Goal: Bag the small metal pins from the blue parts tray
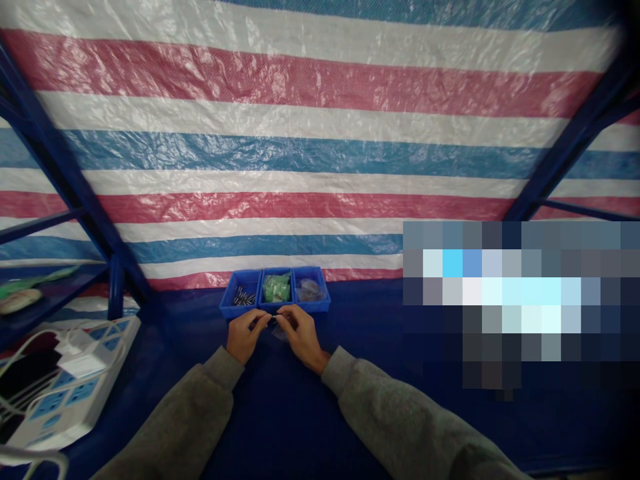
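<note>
Dark blue covers the tabletop (380, 373), and behind it hangs a plastic sheet (310, 133) striped in red, white and blue. Two grey sleeves reach forward from the bottom of the view. The left hand (243, 335) and the right hand (300, 335) meet at the middle, fingertips almost touching, pinched together around a small dark part (273, 321) held between them. The part is too small to identify, and a scrap of clear plastic seems to lie just under the right hand, though that is hard to tell.

Just beyond the hands, touching the foot of the striped sheet, stands a row of three blue bins. The left bin (241, 295) holds thin dark metal pieces, perhaps screws or pins. The middle bin (277, 288) holds small green packets. The right bin (311, 290) holds clear little bags.

At the left edge a white power strip (87, 380) lies on the tabletop with a plug and white cables in it. Blue metal posts (65, 187) of a rack frame the scene on both sides. A blurred-out patch covers part of the right side.

Judging by the grip, the step in hand looks like fitting or joining a tiny piece held by both hands directly in front of the bins. The next move would call for fine fingertip control, keeping the piece steady in one hand while the other turns, presses or lets go, since something this small could easily slip onto the dark surface and be hard to find.
</note>
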A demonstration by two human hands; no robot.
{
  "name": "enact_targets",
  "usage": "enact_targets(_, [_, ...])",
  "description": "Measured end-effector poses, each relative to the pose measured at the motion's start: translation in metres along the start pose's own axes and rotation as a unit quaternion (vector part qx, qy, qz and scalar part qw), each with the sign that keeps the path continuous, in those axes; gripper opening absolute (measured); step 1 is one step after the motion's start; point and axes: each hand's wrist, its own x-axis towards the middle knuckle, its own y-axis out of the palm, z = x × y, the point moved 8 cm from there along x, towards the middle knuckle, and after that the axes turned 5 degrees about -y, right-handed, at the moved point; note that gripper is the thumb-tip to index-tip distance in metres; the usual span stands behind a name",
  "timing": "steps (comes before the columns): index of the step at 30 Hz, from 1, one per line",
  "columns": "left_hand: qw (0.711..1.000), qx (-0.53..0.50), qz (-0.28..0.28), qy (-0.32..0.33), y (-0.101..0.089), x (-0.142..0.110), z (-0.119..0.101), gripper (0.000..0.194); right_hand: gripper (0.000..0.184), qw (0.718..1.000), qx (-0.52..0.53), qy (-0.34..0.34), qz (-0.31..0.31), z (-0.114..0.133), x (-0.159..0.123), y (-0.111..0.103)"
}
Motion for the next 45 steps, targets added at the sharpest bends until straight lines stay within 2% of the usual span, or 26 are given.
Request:
enact_targets(5, [1.000,0.026,0.005,0.005,0.001,-0.001,-0.001,0.028,0.023,0.999,-0.013,-0.025,0.013,0.007,0.000,0.001])
enact_targets(11, [0.999,0.008,0.000,0.034,0.001,-0.003,-0.005,0.019,0.029,0.999,-0.027,-0.028,0.005,0.003,0.001,-0.001])
enact_targets(20, [1.000,-0.005,0.003,0.030,0.002,-0.002,0.001,0.023,0.022,1.000,-0.007,-0.014,0.013,0.002,-0.001,0.001])
enact_targets(29, [0.997,-0.012,-0.027,0.072,-0.005,-0.004,-0.013,0.014,0.023,0.999,-0.026,-0.031,0.023,0.000,0.001,0.004])
enact_targets(33, [0.997,-0.031,-0.058,0.048,-0.010,-0.004,-0.008,0.014,0.024,0.999,-0.020,-0.024,0.014,0.001,0.001,0.002])
enact_targets(38, [0.994,-0.107,-0.037,-0.006,-0.006,-0.003,0.007,0.013,0.027,1.000,-0.012,-0.014,0.002,0.002,0.001,-0.001])
enact_targets(42, [0.995,-0.102,-0.022,-0.007,-0.002,-0.002,0.008,0.013,0.028,1.000,-0.016,-0.012,-0.002,0.004,0.001,-0.003])
enact_targets(45, [0.998,-0.052,-0.039,0.021,-0.005,-0.002,0.003,0.015,0.029,1.000,-0.020,-0.016,-0.010,0.006,0.001,-0.005])
